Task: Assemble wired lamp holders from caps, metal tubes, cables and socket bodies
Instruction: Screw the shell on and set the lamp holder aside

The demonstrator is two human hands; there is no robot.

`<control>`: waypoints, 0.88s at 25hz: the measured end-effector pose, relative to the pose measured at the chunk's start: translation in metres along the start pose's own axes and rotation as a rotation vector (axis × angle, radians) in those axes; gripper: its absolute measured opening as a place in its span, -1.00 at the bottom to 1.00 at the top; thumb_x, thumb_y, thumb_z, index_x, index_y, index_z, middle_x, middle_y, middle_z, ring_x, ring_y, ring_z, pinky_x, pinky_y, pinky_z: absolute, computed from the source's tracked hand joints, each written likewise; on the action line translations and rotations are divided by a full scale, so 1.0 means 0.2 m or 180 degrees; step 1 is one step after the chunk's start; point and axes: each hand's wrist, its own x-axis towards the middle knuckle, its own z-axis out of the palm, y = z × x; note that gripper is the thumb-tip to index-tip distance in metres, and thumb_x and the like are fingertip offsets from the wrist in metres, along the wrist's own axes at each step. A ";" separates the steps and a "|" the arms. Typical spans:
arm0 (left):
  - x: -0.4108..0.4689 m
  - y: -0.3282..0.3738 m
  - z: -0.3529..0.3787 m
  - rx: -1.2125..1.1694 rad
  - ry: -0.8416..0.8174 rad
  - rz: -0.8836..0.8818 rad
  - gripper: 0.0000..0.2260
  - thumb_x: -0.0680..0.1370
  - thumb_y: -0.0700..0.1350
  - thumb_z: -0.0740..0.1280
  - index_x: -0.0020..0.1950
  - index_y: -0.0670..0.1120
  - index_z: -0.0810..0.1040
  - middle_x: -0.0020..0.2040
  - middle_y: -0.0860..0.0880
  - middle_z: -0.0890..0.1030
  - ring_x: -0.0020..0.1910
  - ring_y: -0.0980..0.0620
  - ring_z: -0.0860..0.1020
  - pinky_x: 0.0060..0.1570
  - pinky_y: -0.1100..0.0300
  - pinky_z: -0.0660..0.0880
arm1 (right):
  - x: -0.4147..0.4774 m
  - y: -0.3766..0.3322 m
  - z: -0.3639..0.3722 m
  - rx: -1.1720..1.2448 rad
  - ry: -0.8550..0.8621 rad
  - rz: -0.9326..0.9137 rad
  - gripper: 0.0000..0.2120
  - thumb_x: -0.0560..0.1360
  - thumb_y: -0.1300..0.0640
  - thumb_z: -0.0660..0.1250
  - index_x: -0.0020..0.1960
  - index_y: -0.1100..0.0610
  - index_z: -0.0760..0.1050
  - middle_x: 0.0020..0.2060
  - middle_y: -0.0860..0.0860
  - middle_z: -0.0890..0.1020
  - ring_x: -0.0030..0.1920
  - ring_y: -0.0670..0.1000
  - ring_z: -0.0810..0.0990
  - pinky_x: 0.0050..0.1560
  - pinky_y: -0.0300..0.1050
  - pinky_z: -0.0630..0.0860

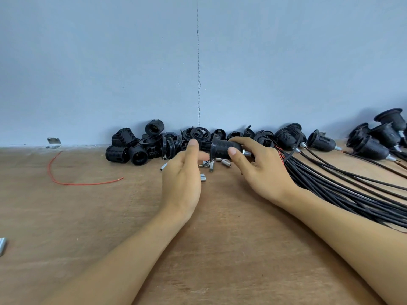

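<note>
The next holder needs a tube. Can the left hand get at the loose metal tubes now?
Probably yes. The left hand is open and empty, and the metal tubes lie uncovered on the table right beside it. The right hand grips the lamp holder and does not cover them.

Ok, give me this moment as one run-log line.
right hand: grips lamp holder, metal tube at its end | left hand: open, beside it | loose metal tubes: on table below

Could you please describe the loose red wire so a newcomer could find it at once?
On the wooden table, look left of the pile of black socket bodies. The red wire lies there alone, curved, unlike the bundled black cables.
</note>
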 end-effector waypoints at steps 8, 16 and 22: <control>0.03 -0.05 -0.02 0.0364 -0.0605 -0.0182 -0.19 0.53 0.40 0.07 -0.11 -0.39 0.59 0.00 -0.32 0.66 0.03 -0.17 0.66 0.29 -0.23 0.50 | 0.00 0.01 0.01 -0.0079 -0.0360 -0.0166 -0.75 0.59 -0.09 0.32 0.24 -0.06 0.56 -0.16 -0.15 0.67 -0.37 -0.28 0.52 -0.30 -0.39 0.27; 0.06 -0.06 -0.03 -0.0022 -0.0465 -0.0283 -0.40 0.55 0.31 0.12 -0.23 -0.11 0.75 -0.08 0.00 0.76 0.12 0.01 0.66 0.36 -0.09 0.46 | -0.01 0.02 0.01 -0.0032 -0.0241 -0.0153 -0.74 0.60 -0.10 0.31 0.23 -0.05 0.57 -0.15 -0.13 0.68 -0.37 -0.27 0.52 -0.28 -0.43 0.35; 0.05 -0.04 -0.03 0.0143 -0.0251 -0.0248 -0.47 0.68 0.21 0.17 -0.14 -0.15 0.72 -0.21 0.08 0.73 -0.14 0.06 0.67 0.03 0.11 0.57 | 0.00 0.02 0.01 0.0050 -0.0209 -0.0119 -0.73 0.60 -0.10 0.32 0.24 -0.05 0.56 -0.13 -0.15 0.68 -0.36 -0.30 0.53 -0.25 -0.45 0.37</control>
